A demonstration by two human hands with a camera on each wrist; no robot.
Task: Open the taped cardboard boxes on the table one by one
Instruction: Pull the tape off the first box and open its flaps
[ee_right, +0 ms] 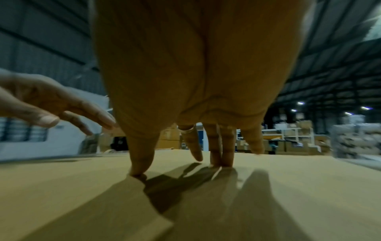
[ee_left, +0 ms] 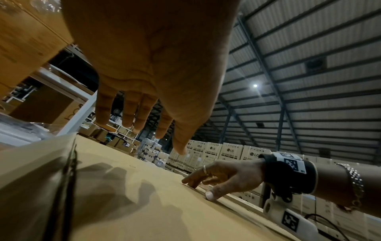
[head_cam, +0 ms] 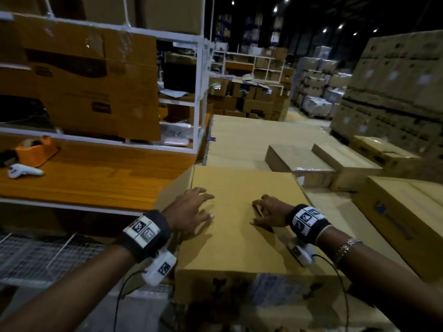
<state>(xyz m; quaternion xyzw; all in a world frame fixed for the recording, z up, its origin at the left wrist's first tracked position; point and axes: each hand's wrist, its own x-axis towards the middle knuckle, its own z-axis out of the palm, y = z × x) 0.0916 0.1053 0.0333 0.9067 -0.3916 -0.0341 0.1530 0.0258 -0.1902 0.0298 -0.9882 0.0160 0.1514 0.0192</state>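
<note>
The box (head_cam: pixel 242 219) at lower centre looks still closed; the left hand (head_cam: pixel 191 209) hovers spread, the right hand (head_cam: pixel 269 213) touches its top with relaxed fingertips; other boxes (head_cam: pixel 299 161) wait at the right.

1. The place is a large warehouse.
2. A high roof (ee_left: pixel 309 68) of ribbed metal sheets on steel beams spans the hall, with small bright lamps (head_cam: pixel 340 26) set under it.
3. Tall stacks of cartons (head_cam: pixel 393 87) stand in blocks on the floor, and several in the left wrist view read "LG" and "washing machine" (ee_left: pixel 230 152).
4. White metal shelves (head_cam: pixel 199 75) hold more brown boxes.
5. A wooden bench (head_cam: pixel 96 178) carries an orange tape dispenser (head_cam: pixel 38 149), which suits packing work.
6. Flat cardboard boxes (head_cam: pixel 299 161) lie spread over a broad work surface.
</note>
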